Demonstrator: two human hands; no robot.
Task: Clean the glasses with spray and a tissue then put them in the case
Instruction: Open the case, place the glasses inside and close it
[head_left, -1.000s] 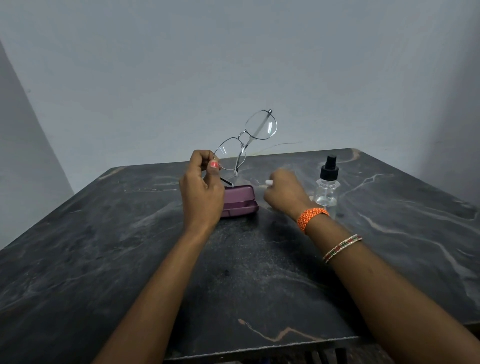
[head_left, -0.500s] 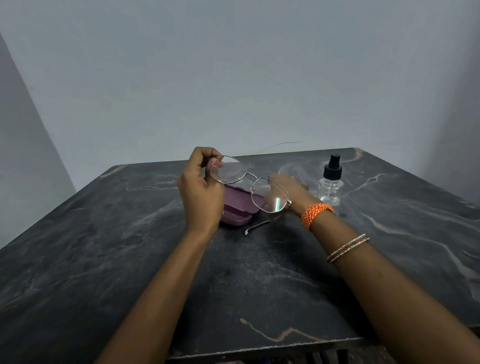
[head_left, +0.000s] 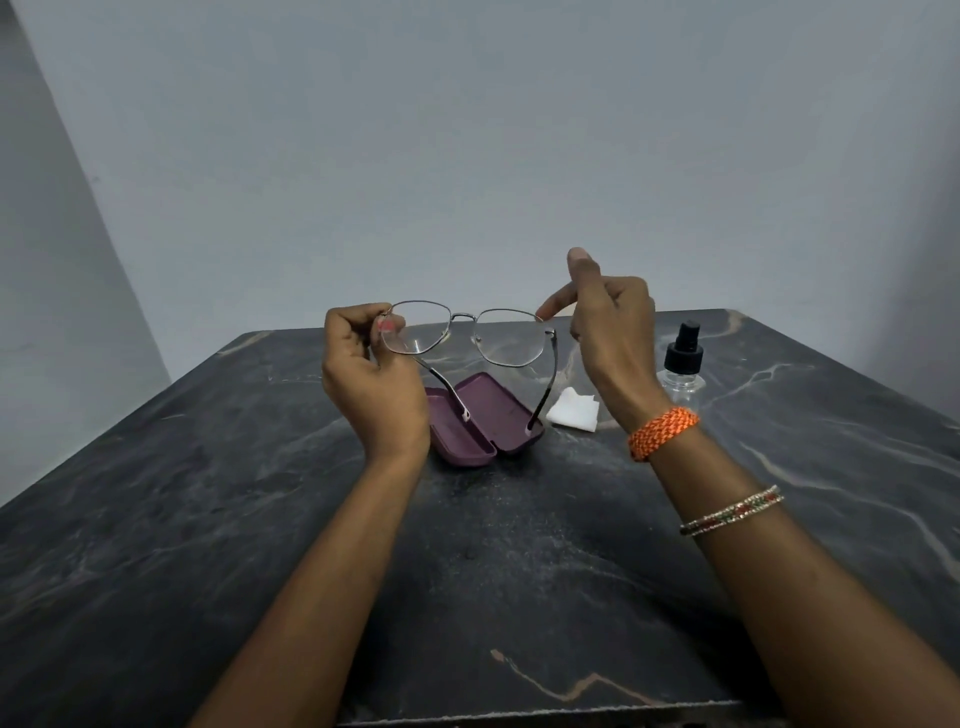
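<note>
Here the fingers (head_left: 387, 326) of the left hand (head_left: 371, 387) are curled and pinch the left end of the glasses (head_left: 467, 335) at the lens rim, thumb nail showing through the lens. The right hand (head_left: 610, 338) is raised at the other end of the frame; its forefinger reaches to the top outer corner of the right lens and its thumb points up, the other fingers loosely curled. Whether that forefinger actually touches the frame I cannot tell.

The glasses hang in the air, lenses facing away from the person, both temples unfolded and slanting down toward the case (head_left: 480, 418). The case lies open on the bench (head_left: 208, 519), well in from the far edge, roughly midway between the left and right edges. The temple tips sit over the open halves; contact cannot be judged.

Just right of the case lies a white tissue (head_left: 574, 410), flat on the bench. Further right, near the far right corner, stands the spray bottle (head_left: 681, 366), upright, black pump on a clear body, partly behind the right wrist. An orange wristband (head_left: 662, 431) and beaded bangles (head_left: 732, 512) circle the right forearm.

The whole near half of the bench, and its left side out to the edge, carries only the two forearms.
</note>
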